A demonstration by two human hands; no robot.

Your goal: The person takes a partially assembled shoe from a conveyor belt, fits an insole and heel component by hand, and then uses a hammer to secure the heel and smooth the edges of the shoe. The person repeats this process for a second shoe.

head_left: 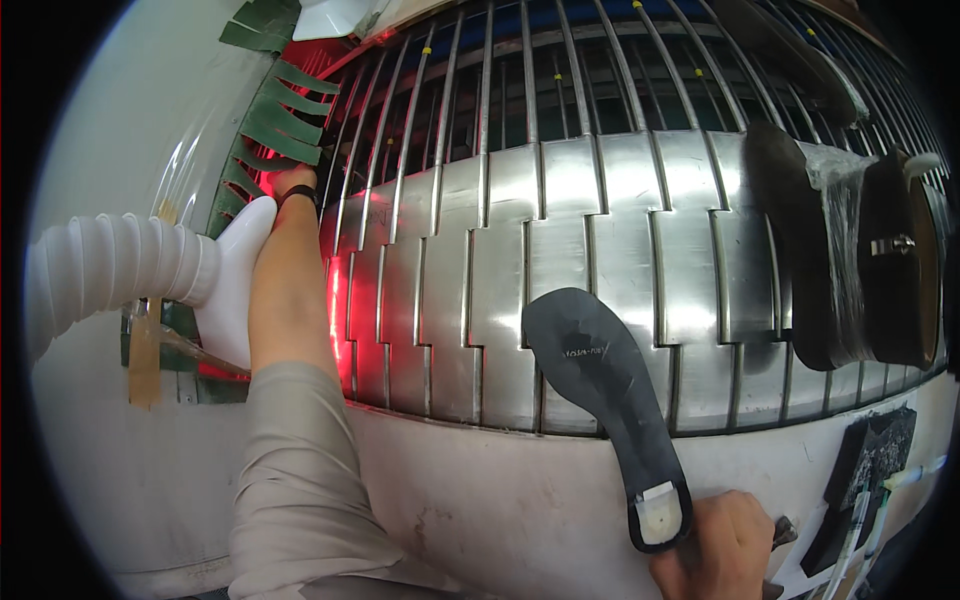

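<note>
The dark sole [605, 375] lies slantwise right of the frame's centre, its rounded forefoot over the bright metal plates [500, 290] and its heel over the pale counter [500, 480] in the lower right. A whitish patch [660, 515] sits inside the heel, and faint marking crosses the forefoot.

My right hand [730, 545] is right at that heel, at the bottom of the frame. The grip is closed, fingers curled with my knuckles up, and it has hold of the sole by its heel end; my fingertips are hidden. A small dark piece [785, 530] pokes out past my knuckles, too covered to identify.

My left arm, in a pale sleeve [300, 440], stretches to the upper left, a dark band [300, 192] at the wrist. My left hand [292, 178] goes in among green strips [280, 120] lit red; they cover most of it, so I cannot tell how that grip stands or what it has.

Beside that forearm are a white hood [235, 270] and its ribbed hose [110, 270]. Metal rods [487, 100] run up the frame beyond the plates. At the right edge stands dark brown footwear [895, 310] with a buckle [892, 245] and clear film around it; below is a rough dark block [865, 480].
</note>
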